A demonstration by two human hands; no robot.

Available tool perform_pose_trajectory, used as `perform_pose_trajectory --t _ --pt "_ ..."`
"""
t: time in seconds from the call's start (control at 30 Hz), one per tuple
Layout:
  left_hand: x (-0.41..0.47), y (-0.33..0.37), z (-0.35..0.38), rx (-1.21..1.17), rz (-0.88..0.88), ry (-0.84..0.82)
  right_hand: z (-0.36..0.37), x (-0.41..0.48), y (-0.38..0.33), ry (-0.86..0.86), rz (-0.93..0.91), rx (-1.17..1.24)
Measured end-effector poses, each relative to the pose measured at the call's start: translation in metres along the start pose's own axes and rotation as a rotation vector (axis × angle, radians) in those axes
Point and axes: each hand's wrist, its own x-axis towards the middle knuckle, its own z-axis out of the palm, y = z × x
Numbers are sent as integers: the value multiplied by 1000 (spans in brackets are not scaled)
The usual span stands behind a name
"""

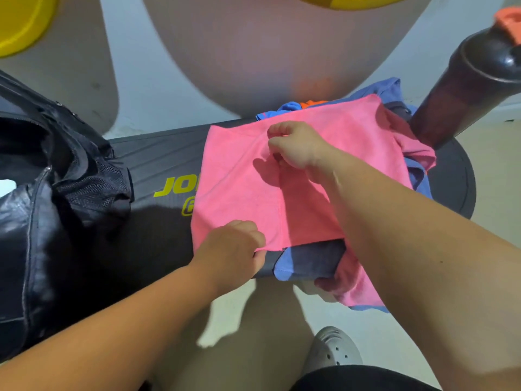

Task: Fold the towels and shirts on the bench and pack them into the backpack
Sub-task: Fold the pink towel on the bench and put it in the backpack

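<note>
Head view: left hand [234, 244] is pinching pink towel [239, 193] near edge, right hand [296, 145] is pinching its centre crease. Looks mid-fold; next move is probably needing edges aligned.

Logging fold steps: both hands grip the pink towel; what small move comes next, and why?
Probably the right hand should draw its pinched fold toward the left hand, which holds the near edge; the pink towel lies spread, not yet compact, on the bench.

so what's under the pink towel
The pink towel lies over the black bench and a blue garment that pokes out at its near edge. Past the far edge orange cloth shows. What lies under its middle is covered.
</note>
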Motion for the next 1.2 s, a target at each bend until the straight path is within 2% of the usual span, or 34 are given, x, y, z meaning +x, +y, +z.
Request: perform_pose_trajectory --t 0.07,0.13,0.2,0.27,0.37,0.5,0.57,0.73,0.83,0.9,1.07,1.13,1.2 --pt "-2 -3 0 -104 -53 71 -3 -6 -4 -67 5 -10" --pt "-1 -3 -6 -229 -89 192 -10 -9 -15 -106 -24 77" --pt "2 3 -15 -317 -94 322 -21 -8 -29 -58 -36 245" --pt "8 13 -22 -383 -75 381 -34 -4 -34 -12 -42 340" --pt "22 26 -16 -425 -69 291 -35 2 -20 18 15 378" --pt "37 28 7 -357 -113 -9 -24 1 1 23 63 186" --pt "40 27 13 -351 -99 -83 -23 5 4 19 51 142" --pt "39 22 11 -433 -82 -36 -31 21 5 84 -66 25" --pt "40 26 5 -587 -81 63 -48 29 -13 142 -115 166" --pt "46 32 0 -634 -60 77 -60 34 -20 137 -115 168" --pt "72 41 8 -407 20 -88 -66 27 3 61 -55 -224" --pt "74 41 14 -397 27 -160 -66 23 12 4 -51 -376" --pt "73 41 14 -394 36 -176 -65 20 13 17 -58 -355"
